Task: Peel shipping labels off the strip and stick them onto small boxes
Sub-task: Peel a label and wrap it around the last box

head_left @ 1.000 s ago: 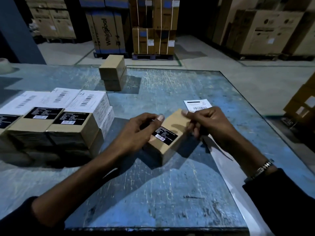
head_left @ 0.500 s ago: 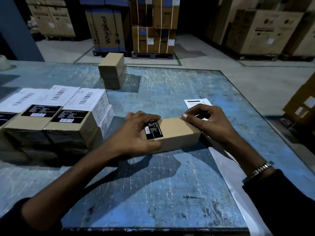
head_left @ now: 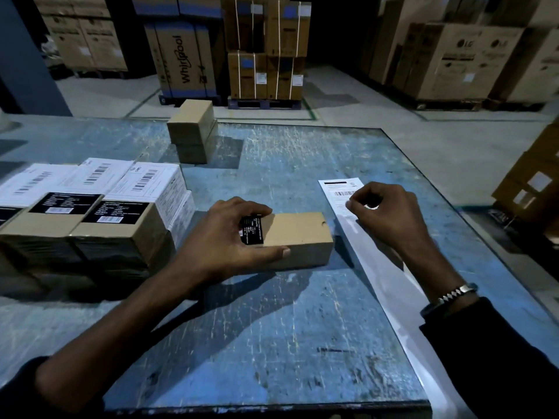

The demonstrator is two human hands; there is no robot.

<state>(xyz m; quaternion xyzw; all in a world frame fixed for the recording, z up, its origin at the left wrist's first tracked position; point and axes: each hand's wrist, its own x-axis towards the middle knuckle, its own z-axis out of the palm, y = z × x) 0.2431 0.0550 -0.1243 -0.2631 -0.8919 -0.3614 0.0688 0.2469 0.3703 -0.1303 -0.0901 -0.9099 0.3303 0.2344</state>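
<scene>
A small brown box [head_left: 298, 235] with a black sticker lies flat on the blue table [head_left: 272, 343]. My left hand [head_left: 225, 240] grips its left end, thumb along the near side. To its right a long white backing strip [head_left: 393, 285] runs toward me, with a white shipping label [head_left: 340, 189] at its far end. My right hand [head_left: 390, 213] hovers over that label with fingers curled, thumb and forefinger pinched at the label's near edge.
Stacked small boxes [head_left: 90, 213] stand at the left, several with white labels on top. Two plain brown boxes [head_left: 192, 131] are stacked at the table's far side. Large cartons on pallets [head_left: 266, 52] fill the warehouse floor behind. The table's right edge runs close to the strip.
The box was turned and laid flat on the table. My right hand let go of its right end and moved right onto the label. My left hand stayed on the box.
</scene>
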